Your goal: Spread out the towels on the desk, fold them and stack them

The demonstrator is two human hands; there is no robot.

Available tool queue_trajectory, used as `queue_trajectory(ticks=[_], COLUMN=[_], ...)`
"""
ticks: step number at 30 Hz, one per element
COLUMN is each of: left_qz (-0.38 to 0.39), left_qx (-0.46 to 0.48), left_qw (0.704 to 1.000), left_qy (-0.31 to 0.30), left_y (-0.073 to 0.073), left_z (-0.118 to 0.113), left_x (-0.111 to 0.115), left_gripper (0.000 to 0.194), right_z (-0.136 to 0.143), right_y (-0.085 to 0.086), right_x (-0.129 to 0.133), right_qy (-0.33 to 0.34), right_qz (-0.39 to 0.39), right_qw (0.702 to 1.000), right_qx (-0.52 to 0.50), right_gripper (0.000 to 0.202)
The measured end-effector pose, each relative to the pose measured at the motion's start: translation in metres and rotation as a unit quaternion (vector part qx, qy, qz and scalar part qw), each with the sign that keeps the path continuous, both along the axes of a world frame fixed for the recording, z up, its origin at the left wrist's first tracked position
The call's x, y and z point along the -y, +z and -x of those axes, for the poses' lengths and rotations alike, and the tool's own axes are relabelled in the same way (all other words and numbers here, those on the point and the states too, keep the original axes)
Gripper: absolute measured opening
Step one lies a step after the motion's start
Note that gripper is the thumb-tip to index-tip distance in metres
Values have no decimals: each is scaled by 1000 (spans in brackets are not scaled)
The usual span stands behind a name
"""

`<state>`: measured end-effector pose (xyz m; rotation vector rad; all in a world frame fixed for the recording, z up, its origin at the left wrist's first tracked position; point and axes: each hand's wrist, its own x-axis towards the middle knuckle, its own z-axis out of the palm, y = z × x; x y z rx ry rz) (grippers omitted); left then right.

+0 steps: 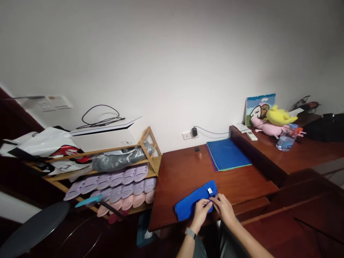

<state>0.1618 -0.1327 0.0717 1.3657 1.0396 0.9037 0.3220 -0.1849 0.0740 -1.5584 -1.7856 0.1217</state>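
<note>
A folded blue cloth [192,203] with a small white label [210,191] lies slantwise near the front edge of the wooden desk [180,168]. Both hands meet over its right end. My left hand [201,210], with a grey-banded watch on the wrist, is closed, thumb and fingers pinching at the cloth's edge. Close beside it, my right hand [222,207] pinches the same edge just below the label. The fingertips nearly touch, and the exact bit of fabric between them is too small to make out.
Flat blue and purple cloths [228,154] lie at the desk's back right. A raised desktop on the right bears a water bottle [285,140], plush toys [278,116] and a remote [252,135]. Left stands a shoe rack [154,157] with slippers; a charger [194,132] is plugged into the wall.
</note>
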Motion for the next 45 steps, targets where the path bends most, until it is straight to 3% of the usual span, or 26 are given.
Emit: queue_trajectory(ticks=[6,10,12,17,24,32,36,39,42,45], left_qz=[73,185,196,150,148,32,-57,-53,-61,-91], left_qx=[59,135,155,173,95,18,-22,-33,-39,-65], left_qw=[995,973,968,973,984,995,997,997,997,993], left_qy=[-14,-22,-21,-20,-29,-89,-55,-36,-7,38], left_y=[12,29,40,68,93,113,118,119,124,140], left_z=[-4,-4,-5,-7,3,24,17,12,26,66], left_x=[19,25,27,34,43,46,58,65,61,40], left_gripper=[52,47,48,48,57,63,58,63,64,64], right_z=[7,13,16,20,28,30,39,44,26,-23], right_y=[5,24,35,59,77,87,88,90,103,127], right_x=[17,26,31,39,52,57,59,59,59,60], right_qy=[28,38,42,56,110,126,99,68,41,-1], right_qz=[17,-2,-3,2,27,96,124,114,94,49], right_qw=[990,973,966,952,929,869,861,846,855,897], right_qx=[-135,-229,-256,-300,-353,-469,-483,-516,-508,-440], right_gripper=[38,38,38,36,28,57,59,56,55,52])
